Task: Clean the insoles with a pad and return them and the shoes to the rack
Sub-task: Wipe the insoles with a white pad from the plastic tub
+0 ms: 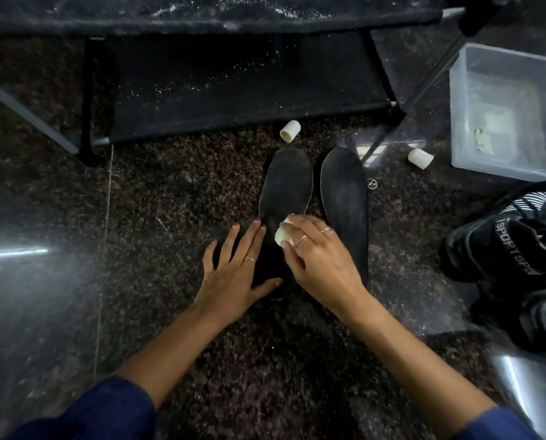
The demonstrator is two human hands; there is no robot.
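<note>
Pressing flat, the left hand [233, 274] pins the insole [284, 198]; the right hand [319, 255] grips the pad [282, 235], whose strokes may shift it.

The scene is dim, with bright glare streaks on the polished floor [14, 250] at the left and lower right. Wide-angle distortion bends the edges, and the right hand [316, 252] looks slightly motion-blurred.
</note>
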